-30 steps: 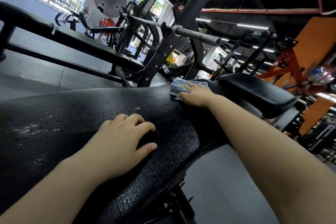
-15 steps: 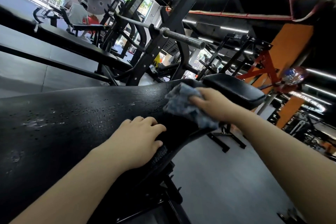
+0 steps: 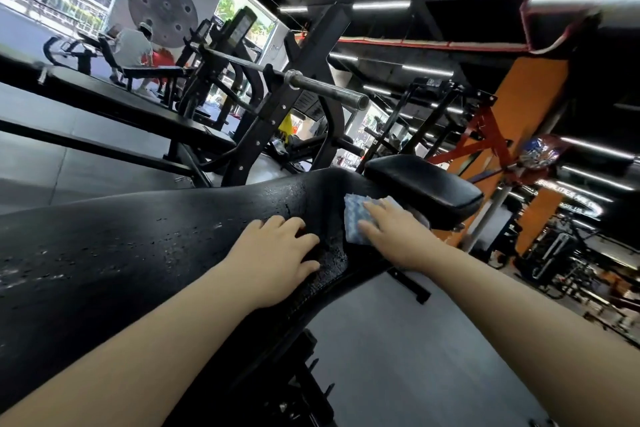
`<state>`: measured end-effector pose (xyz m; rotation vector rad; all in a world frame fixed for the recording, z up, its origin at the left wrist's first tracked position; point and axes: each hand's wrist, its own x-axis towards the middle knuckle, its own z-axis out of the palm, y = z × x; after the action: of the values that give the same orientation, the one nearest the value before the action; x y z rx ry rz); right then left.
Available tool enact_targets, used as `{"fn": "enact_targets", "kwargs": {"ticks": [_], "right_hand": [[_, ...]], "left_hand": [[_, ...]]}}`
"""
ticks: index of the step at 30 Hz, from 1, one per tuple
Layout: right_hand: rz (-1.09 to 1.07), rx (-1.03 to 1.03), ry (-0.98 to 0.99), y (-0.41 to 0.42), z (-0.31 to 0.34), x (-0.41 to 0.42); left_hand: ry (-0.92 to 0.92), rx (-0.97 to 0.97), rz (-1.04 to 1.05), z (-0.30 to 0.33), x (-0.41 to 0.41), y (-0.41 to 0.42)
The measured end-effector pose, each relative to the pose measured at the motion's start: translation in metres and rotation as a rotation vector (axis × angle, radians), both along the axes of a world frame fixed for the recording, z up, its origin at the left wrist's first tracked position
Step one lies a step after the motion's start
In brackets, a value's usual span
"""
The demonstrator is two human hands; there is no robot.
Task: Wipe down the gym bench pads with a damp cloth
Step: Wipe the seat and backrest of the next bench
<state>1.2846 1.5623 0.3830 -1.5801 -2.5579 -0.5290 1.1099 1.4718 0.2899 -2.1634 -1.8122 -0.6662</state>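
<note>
The long black bench pad runs from the left edge to the middle, its cracked surface wet and flecked. My left hand rests on the pad near its right end, fingers spread and slightly bent over the edge. Just to its right, my right hand presses a pale blue cloth flat against the pad's narrow end. A smaller black seat pad sits just beyond the cloth.
A barbell lies on a black rack behind the bench. Another bench stands at the left, with a seated person far back. Orange pillars and more machines fill the right. Grey floor lies below.
My right hand, which had lifted the bunched cloth off the pad edge, has laid it flat against the pad's end again. My left hand has stayed on the pad.
</note>
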Motion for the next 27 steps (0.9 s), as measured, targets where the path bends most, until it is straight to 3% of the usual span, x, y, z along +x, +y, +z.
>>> {"fn": "enact_targets", "kwargs": {"ticks": [3,15,27], "right_hand": [[-0.166,-0.086,-0.179,0.017,-0.004,0.006],[-0.216,-0.128,-0.095,0.110,0.019,-0.073],[0.173,-0.297,-0.309,0.054,-0.044,-0.179]], "left_hand": [[-0.033,-0.020,0.011,-0.010,0.002,-0.001],[-0.170,-0.065,0.016,-0.009,-0.023,-0.013],[-0.089,-0.039,-0.013,-0.019,-0.026,-0.009]]}}
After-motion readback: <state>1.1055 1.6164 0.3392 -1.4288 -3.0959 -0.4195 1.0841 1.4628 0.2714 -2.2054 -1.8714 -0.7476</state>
